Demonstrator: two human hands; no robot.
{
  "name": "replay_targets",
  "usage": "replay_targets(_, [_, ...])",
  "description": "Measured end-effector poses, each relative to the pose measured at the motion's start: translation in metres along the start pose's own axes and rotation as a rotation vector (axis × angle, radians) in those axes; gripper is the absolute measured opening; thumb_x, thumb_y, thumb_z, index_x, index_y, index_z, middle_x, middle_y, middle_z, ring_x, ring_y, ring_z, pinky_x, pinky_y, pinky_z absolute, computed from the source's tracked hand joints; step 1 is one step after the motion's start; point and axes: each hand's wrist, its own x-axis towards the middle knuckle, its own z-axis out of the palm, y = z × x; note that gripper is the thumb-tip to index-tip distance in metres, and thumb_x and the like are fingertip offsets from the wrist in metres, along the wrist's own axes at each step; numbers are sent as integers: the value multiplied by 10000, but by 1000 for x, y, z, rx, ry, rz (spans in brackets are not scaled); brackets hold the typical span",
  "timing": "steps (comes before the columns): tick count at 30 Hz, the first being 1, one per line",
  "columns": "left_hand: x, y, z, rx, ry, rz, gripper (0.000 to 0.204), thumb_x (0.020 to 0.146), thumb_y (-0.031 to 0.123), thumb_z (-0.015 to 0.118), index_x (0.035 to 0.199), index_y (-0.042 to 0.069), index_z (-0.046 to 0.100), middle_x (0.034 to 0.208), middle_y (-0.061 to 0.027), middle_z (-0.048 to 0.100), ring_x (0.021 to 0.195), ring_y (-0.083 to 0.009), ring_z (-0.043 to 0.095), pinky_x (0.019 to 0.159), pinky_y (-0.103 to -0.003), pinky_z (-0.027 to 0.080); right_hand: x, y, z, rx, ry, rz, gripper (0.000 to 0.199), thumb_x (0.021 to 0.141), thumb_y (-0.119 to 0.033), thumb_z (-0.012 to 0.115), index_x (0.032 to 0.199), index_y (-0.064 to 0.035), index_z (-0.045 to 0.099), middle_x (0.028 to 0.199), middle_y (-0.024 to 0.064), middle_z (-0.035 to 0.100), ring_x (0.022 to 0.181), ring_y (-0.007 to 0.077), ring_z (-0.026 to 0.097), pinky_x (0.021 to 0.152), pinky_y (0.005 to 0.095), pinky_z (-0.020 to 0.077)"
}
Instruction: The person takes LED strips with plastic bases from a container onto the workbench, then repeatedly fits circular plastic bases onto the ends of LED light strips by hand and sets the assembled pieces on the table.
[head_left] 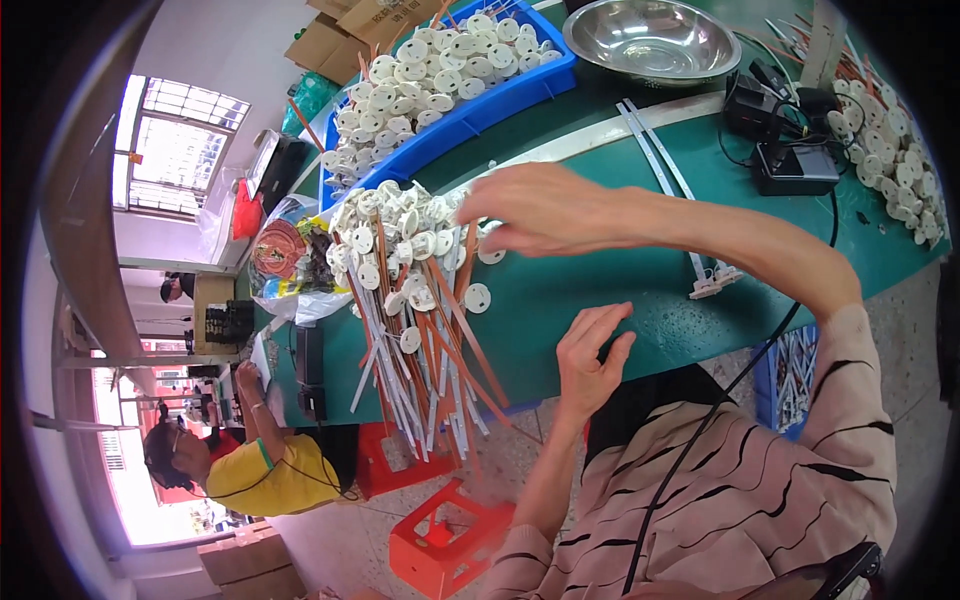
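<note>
My right hand (545,210) reaches open-fingered into the strip pile (410,300); left hand (590,355) rests open beside it; most strips remain unsorted.

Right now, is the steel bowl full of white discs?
No, the steel bowl looks empty; the white discs fill the blue tray beside it.

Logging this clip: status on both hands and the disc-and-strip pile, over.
Right hand open, fingertips over pile of white discs on strips. Left hand open, resting on green table edge. Nothing between hands and pile.
</note>
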Motion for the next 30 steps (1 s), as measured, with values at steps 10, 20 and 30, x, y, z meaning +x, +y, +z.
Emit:
replay_targets(10, [3, -4, 6, -51, 9, -27, 287, 726, -61, 641, 1007, -2, 634, 946, -126, 644, 867, -270, 611, 737, -327, 487, 125, 3, 108, -218, -81, -109, 151, 716, -145, 625, 852, -77, 625, 909, 91, 607, 954, 294, 562, 717, 444, 474])
replay_targets(20, [1, -6, 2, -34, 21, -36, 282, 706, -69, 644, 979, -3, 639, 933, -112, 658, 877, -250, 619, 757, -313, 484, 126, -6, 128, -306, 21, -215, 141, 709, -149, 626, 841, -97, 634, 926, 70, 605, 974, 265, 553, 727, 430, 465])
replay_targets(30, [-11, -16, 7, -16, 36, -74, 142, 724, -16, 640, 862, 18, 642, 829, -130, 644, 787, -318, 610, 678, -359, 460, 133, -32, 171, -246, -198, -261, 95, 703, -170, 637, 756, -94, 660, 923, 61, 591, 1031, 224, 497, 755, 403, 412])
